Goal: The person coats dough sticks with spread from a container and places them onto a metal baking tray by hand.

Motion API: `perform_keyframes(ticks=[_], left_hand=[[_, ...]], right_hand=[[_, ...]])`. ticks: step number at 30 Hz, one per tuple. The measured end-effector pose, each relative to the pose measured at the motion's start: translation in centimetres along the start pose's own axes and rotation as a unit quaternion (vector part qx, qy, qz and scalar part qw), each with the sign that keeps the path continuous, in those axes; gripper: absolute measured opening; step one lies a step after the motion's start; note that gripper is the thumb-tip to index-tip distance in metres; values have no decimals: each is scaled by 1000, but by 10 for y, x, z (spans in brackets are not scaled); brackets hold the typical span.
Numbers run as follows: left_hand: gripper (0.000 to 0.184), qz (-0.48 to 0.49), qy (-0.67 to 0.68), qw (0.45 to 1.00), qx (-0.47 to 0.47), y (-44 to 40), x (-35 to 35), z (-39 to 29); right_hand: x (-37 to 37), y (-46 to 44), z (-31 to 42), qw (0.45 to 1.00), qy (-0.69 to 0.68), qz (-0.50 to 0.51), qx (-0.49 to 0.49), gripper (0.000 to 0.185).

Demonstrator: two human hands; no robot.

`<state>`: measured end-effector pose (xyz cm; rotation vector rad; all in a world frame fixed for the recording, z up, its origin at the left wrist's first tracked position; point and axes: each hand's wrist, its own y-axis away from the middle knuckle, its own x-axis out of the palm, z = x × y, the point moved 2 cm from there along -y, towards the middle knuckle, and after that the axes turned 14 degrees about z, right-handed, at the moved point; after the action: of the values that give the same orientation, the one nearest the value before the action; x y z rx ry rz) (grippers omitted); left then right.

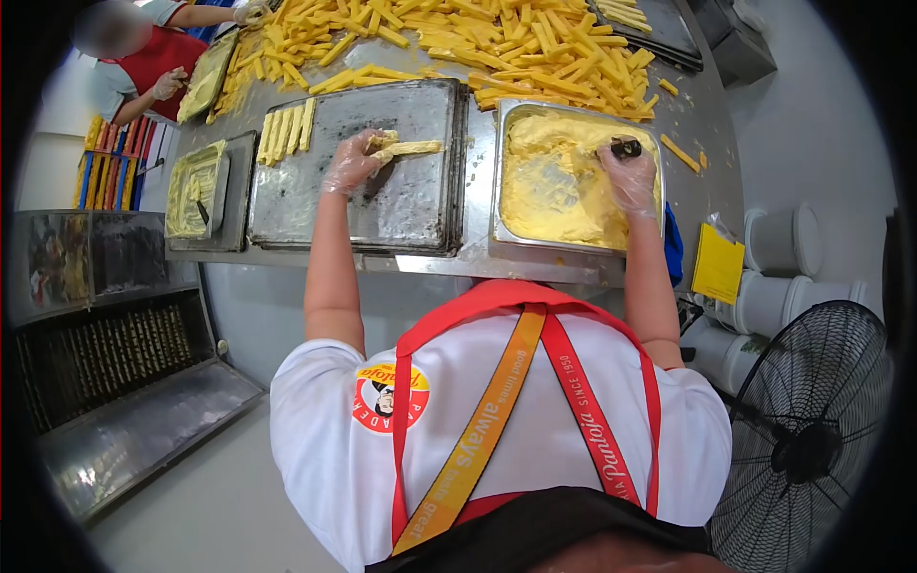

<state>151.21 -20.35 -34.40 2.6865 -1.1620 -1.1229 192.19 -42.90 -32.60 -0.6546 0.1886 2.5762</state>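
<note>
My left hand (351, 164), in a clear plastic glove, is closed on a cream-coated bread stick (415, 148) above a dark metal baking tray (401, 218). A short row of coated sticks (285, 132) lies at the tray's far left corner. My right hand (631, 183), also gloved, is wrapped round the black handle of a spreading tool (626, 148) over the right side of a steel pan (500, 196). The tool's blade is hidden. Pale yellow cream (544, 153) fills much of the pan, with a thinner patch in its middle.
A large pile of yellow bread sticks (535, 43) covers the table's far side. Left of my tray stands another cream pan (196, 191) with a dark-handled tool. A co-worker (158, 57) works at the far left. A black fan (802, 449) stands at lower right, near white buckets (783, 239).
</note>
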Motion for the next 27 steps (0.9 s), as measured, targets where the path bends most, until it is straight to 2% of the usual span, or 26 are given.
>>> perform_keyframes(ticks=[1,4,6,7,9,11,13,14,15,17,19,21,22,25,26,27], left_hand=[[46,5,-3,1000,-19,3,-1,0],[52,-9,-9,998,59,3,-1,21],[56,-12,-10,997,71,-1,0,43],[58,-12,-12,997,79,-7,2,51],[60,-81,10,985,155,-15,6,38],[60,-125,-26,975,182,-22,9,17],[60,-149,-120,968,161,-17,7,-69],[56,-127,-124,967,182,-26,13,-88],[55,-114,-140,962,204,-39,24,-103],[52,-84,-171,949,250,-67,46,-133],[48,-56,-204,949,234,-96,67,-162],[43,-28,-252,943,214,-129,87,-182],[40,-14,-286,937,203,-149,98,-188],[31,46,-387,910,141,-209,125,-190],[28,70,-419,898,116,-226,135,-186],[27,58,-428,895,109,-237,142,-182]], right_hand=[[1,-1,0,1000,13,6,-3,19],[5,2,7,998,40,26,-27,19],[17,11,23,996,41,43,-62,19],[23,16,27,993,10,93,-75,19],[32,25,32,976,-53,188,-99,20],[25,16,22,979,-79,185,-43,21],[14,-7,6,978,-105,182,10,23],[0,-21,-10,990,-17,130,54,23],[-11,-25,-5,994,75,66,35,19],[-3,-16,13,971,202,-34,-127,16],[15,7,40,955,206,74,-198,17],[25,14,47,943,140,208,-220,17],[22,10,50,940,52,323,-95,18],[3,-23,17,980,26,198,19,19],[-10,-28,22,980,151,128,-3,14],[-9,-26,20,974,197,100,-55,12]])
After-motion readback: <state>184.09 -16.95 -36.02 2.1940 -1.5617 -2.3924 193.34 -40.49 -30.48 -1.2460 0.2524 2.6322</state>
